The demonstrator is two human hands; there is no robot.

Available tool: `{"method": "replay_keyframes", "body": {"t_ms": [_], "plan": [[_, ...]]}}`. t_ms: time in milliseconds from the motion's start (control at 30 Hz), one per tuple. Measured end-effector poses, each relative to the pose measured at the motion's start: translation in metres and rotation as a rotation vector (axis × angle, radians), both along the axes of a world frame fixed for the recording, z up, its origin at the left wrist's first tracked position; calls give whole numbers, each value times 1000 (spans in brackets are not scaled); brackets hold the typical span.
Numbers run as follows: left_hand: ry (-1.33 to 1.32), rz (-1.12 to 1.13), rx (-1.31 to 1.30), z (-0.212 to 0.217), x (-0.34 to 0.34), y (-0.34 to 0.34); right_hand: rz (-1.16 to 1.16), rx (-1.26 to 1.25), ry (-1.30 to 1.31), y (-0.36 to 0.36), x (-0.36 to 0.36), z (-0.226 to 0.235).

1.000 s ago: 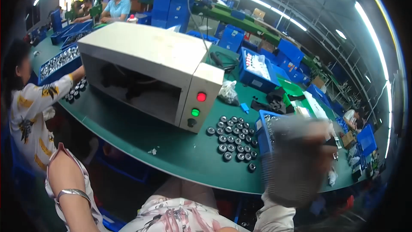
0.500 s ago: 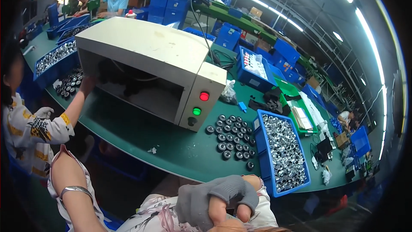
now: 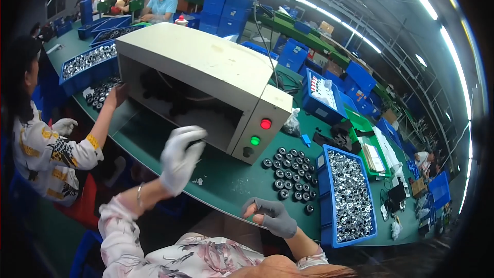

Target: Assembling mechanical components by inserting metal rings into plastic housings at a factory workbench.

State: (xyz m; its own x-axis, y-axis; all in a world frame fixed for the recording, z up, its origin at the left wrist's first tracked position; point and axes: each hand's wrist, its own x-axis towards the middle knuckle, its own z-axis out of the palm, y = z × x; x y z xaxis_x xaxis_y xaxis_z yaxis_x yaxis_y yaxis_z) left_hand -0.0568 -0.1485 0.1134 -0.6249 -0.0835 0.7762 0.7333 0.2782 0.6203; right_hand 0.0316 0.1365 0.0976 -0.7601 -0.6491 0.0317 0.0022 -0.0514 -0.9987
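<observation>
My left hand (image 3: 181, 158), in a white glove, is raised before the opening of a cream metal machine (image 3: 200, 56). Its fingers are curled, and a small dark thing shows between them, too blurred to name. Near the table's front edge is my right hand (image 3: 272, 218), in a grey glove with bare fingertips. Those fingers are bent inward, and what they may hold is hidden. Rows of round black-and-silver parts (image 3: 293, 172) stand on the green table (image 3: 226, 185) beyond it. A blue bin (image 3: 325, 201) full of small shiny metal parts sits to their right.
At left, a co-worker's hand (image 3: 119, 94) reaches toward more round parts by the machine. Another blue bin (image 3: 72, 83) of metal parts stands behind them. A bag (image 3: 292, 123), a green tray (image 3: 382, 173) and a blue box (image 3: 321, 110) lie farther back.
My white-gloved left hand has come into view before the machine. My right hand has moved away from my body toward the table edge. The whole view has shifted left.
</observation>
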Motion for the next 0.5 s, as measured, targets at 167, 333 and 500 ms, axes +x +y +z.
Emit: {"method": "replay_keyframes", "body": {"t_ms": [167, 333, 500], "plan": [[140, 139, -700, -83, -158, 34, -84, 142, -34, -8, 10, -26], [-60, 209, -879, -132, -248, 66, -91, 135, -30, -25, 16, -37], [12, 258, -870, -166, -286, 52, -68, 86, -41, -24, 22, -53]]}}
